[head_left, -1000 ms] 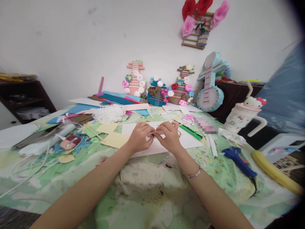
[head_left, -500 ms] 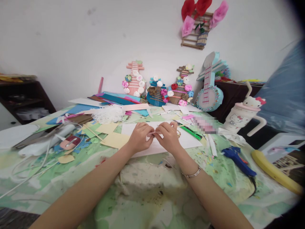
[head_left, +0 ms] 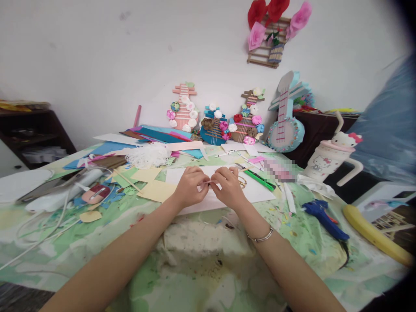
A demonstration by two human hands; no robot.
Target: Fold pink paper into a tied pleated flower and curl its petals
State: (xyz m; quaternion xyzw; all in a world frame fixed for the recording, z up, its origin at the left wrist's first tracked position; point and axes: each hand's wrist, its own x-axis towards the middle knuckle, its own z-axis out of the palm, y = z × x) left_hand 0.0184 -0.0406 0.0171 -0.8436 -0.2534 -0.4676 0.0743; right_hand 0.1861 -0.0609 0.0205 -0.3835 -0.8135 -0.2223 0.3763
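Note:
My left hand point(head_left: 193, 187) and my right hand point(head_left: 228, 187) meet above a sheet of white paper point(head_left: 253, 195). Fingertips of both are pinched on a small piece of pale pink paper point(head_left: 204, 184), mostly hidden by the fingers. Behind my right hand show gold-handled scissors point(head_left: 242, 182), partly covered. Just right of them a green utility knife point(head_left: 260, 179) lies across the white sheet. A thin pale stick point(head_left: 247, 168) pokes out past my right fingers; whether I hold it cannot be told. Yellow paper point(head_left: 157, 190) lies left of my left hand.
At right are a blue glue gun point(head_left: 325, 219), a yellow banana-shaped object point(head_left: 373, 229) and a white tumbler point(head_left: 328, 160). Left stands a white power strip point(head_left: 65, 190) with cords. Decorated paper instruments point(head_left: 212, 125) lean on the wall behind coloured sheets point(head_left: 162, 135).
The pale pink piece between my fingertips has turned or been folded and shows less now. My fingers have shifted slightly; my arms stay in place.

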